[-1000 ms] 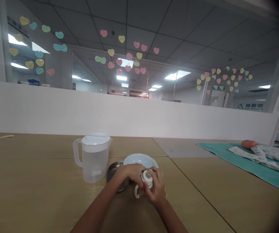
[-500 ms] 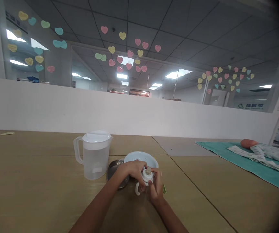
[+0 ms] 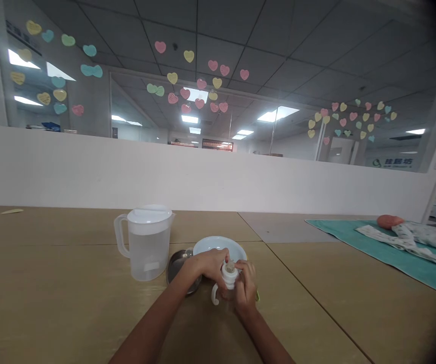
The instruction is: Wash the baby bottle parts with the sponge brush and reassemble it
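A baby bottle [image 3: 229, 276] with a white collar, a clear body and a soft teat on top stands near the front of the table. Its white curved handle [image 3: 214, 294] sticks out on the left. My left hand [image 3: 212, 265] is closed around the collar from the left, fingertips by the teat. From the right, my right hand [image 3: 246, 289] grips the collar, with a finger reaching to the teat. Just behind the hands lies a pale blue bowl [image 3: 220, 243]. A round metal dish [image 3: 174, 268] sits partly hidden behind my left forearm.
Left of the dish stands a lidded plastic pitcher [image 3: 149, 247] of clear liquid. On the right, a teal mat [image 3: 339, 228] carries a patterned cloth [image 3: 426, 236] and a doll-like rounded head [image 3: 390, 221]. A yellow-green thing [image 3: 257, 297] peeks out beside my right hand.
My right hand's fingers have shifted up and over the collar toward the teat. More of the bottle's clear body shows between the hands. My left hand has barely moved.
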`<state>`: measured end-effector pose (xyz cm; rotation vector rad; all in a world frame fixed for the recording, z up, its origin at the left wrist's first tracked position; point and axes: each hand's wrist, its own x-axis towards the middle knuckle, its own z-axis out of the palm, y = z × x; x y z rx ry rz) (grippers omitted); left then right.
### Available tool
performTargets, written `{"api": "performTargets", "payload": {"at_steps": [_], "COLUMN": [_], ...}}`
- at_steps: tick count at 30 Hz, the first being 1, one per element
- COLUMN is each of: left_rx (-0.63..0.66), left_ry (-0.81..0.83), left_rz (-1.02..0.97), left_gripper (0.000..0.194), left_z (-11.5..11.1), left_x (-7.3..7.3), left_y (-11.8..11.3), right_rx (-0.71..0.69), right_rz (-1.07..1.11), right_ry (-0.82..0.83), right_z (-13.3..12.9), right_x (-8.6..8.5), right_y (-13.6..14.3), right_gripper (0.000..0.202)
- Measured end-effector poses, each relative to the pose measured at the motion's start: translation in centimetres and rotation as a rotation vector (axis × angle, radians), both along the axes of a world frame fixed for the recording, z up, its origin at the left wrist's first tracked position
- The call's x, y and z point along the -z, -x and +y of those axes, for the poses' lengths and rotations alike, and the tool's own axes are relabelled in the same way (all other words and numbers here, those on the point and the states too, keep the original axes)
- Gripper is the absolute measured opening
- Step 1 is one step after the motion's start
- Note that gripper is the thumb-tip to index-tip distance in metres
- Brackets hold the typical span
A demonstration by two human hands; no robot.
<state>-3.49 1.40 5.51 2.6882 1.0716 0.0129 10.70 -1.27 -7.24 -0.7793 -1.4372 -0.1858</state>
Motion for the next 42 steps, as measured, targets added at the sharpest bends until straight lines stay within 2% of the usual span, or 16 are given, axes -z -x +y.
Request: {"api": "performTargets", "payload": {"at_steps": [7,15,18,22,24,27,31,33,36,39,42], "left_rx": [-0.035,0.046,0.078,0.066,0.042,0.004,-0.015,-0.012,0.008,0.013,-0.009], "left_ry": [-0.004,0.043,0.029,0.067,0.064,0.064,0.070,0.052,0.036,0.039,0.044], "left_rz": [0.010,-0.033,-0.076,-0.049,-0.031,-0.016,-0.016,-0.015,-0.024,-0.034,-0.022], "left_gripper": [0.062,0.049,0.048,0.052,0.055,0.063,0.067,0.065,0.062,0.061,0.063], "left_z": [-0.2,-0.5,-0.5,-0.4,-0.3,-0.2,-0.1,-0.1,-0.4,-0.6,-0.6], "left_x": [-0.3,-0.4,-0.2,-0.3,-0.3,-0.2,0.1,0.0,-0.3,-0.4,-0.5], "left_y": [-0.1,0.0,0.2,0.2,0.1,0.0,0.0,0.1,0.1,0.1,0.1], "right_rx": [0.023,0.156,0.111,0.062,0.043,0.048,0.079,0.072,-0.007,-0.086,-0.082], "right_rz": [-0.088,-0.319,-0.193,0.001,-0.035,-0.113,-0.101,-0.036,0.013,-0.088,-0.139], "right_ry": [-0.150,-0.330,-0.282,-0.126,-0.112,-0.180,-0.206,-0.146,-0.005,0.060,0.076], "right_z": [-0.7,-0.9,-0.7,-0.4,-0.5,-0.9,-1.0,-0.9,-0.8,-1.0,-1.2], "right_x": [-0.2,-0.2,0.1,0.2,0.0,-0.3,-0.3,-0.3,-0.1,-0.2,-0.3], "right_y": [-0.2,-0.4,-0.2,-0.1,-0.3,-0.6,-0.6,-0.5,-0.4,-0.3,0.0], "right_gripper": [0.013,0.020,0.022,0.034,0.033,0.024,0.015,0.016,0.029,0.035,0.036]}}
